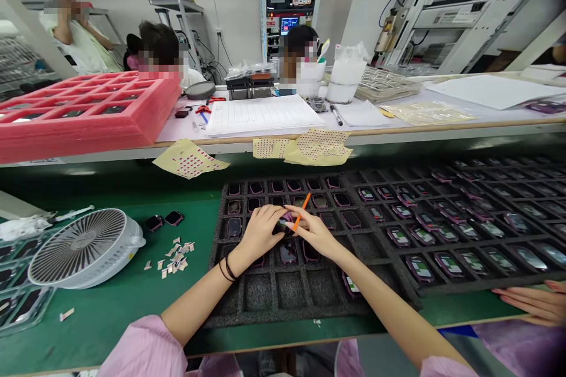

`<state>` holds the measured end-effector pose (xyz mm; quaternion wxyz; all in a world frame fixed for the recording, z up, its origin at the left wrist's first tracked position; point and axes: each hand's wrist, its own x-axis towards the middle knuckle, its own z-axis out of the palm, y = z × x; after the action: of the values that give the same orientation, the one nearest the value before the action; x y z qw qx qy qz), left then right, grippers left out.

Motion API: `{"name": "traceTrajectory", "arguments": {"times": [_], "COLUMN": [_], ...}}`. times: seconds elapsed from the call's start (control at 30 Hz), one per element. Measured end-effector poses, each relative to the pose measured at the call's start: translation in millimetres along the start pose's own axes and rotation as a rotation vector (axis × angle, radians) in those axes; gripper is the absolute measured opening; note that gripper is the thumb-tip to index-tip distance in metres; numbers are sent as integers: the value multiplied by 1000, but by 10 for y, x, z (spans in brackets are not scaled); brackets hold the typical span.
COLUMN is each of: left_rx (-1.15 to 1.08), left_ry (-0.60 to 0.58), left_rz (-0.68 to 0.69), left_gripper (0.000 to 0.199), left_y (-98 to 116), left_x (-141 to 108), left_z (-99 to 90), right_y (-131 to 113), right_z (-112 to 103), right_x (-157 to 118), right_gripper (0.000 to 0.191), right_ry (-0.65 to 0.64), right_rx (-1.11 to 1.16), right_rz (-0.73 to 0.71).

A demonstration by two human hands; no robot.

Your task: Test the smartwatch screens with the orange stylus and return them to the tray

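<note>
Over the black foam tray (292,290), my left hand (260,230) is closed around a small purple-edged watch body (282,226), partly hidden by the fingers. My right hand (317,234) pinches a thin orange stick (303,211) that slants up and to the right, its lower end close to the watch body. Rows of dark-faced watch bodies lie in the tray's pockets around both hands. Several front pockets show bare foam.
Beside it lies a second foam tray (435,287) of watch bodies, with a co-worker's hand (530,301) at its edge. At left are a white fan (79,247), small loose pieces (175,259) and two watch bodies (174,218). A shelf with pink foam (145,121) runs behind.
</note>
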<state>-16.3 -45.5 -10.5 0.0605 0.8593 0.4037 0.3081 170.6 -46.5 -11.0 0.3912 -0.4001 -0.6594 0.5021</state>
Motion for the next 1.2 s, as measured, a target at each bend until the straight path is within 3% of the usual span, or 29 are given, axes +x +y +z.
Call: {"name": "traceTrajectory", "arguments": {"times": [0.1,0.33,0.63,0.93,1.07,1.2], "left_rx": [-93,-246,-303,-338,-353,-387], "left_ry": [82,173,151,173,162,204], "left_rz": [17,98,133,127,94,-2], "left_gripper": [52,59,59,57,57,54], "left_y": [23,93,90,108,107,100], "left_x": [-3,-20,-23,-20,-25,-31], "left_z": [-17,-6,-1,22,-15,-59], "right_y": [-31,-115,-158,-196,-208,-268], "right_z": [-33,-81,-72,49,-18,-267], "right_x": [19,-20,-41,-47,-21,-2], "right_gripper": [48,43,43,48,54,46], "right_ry": [-20,-324,-320,-211,-190,110], "right_rx": [171,577,612,543,484,409], "right_rz": [22,235,221,128,91,25]}}
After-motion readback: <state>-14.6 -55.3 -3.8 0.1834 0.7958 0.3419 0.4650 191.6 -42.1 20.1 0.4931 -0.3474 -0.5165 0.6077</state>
